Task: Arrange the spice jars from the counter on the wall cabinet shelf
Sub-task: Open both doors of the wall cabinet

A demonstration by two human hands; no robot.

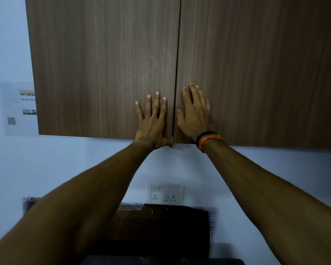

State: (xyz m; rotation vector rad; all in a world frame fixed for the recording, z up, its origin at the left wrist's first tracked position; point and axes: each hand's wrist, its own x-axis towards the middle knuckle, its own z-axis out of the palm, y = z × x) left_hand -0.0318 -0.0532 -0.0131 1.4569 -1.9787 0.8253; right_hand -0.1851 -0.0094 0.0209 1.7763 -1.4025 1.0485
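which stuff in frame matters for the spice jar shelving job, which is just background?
Job:
left hand, flat on left cabinet door
right hand, flat on right cabinet door
No jars visible.

Background:
wall socket plate
papers on wall
wristbands

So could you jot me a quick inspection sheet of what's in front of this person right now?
Surface: dark counter edge, mostly hidden by arms.
Job's things: wall cabinet doors shut; no spice jars or shelf seen.
Clutter: nothing seen.
Grippers: left hand flat on left door, thumb under its bottom edge; right hand flat on right door, empty, wristbands on.
Cables: nothing seen.
Surroundings: wall socket plate, papers pinned to the wall.
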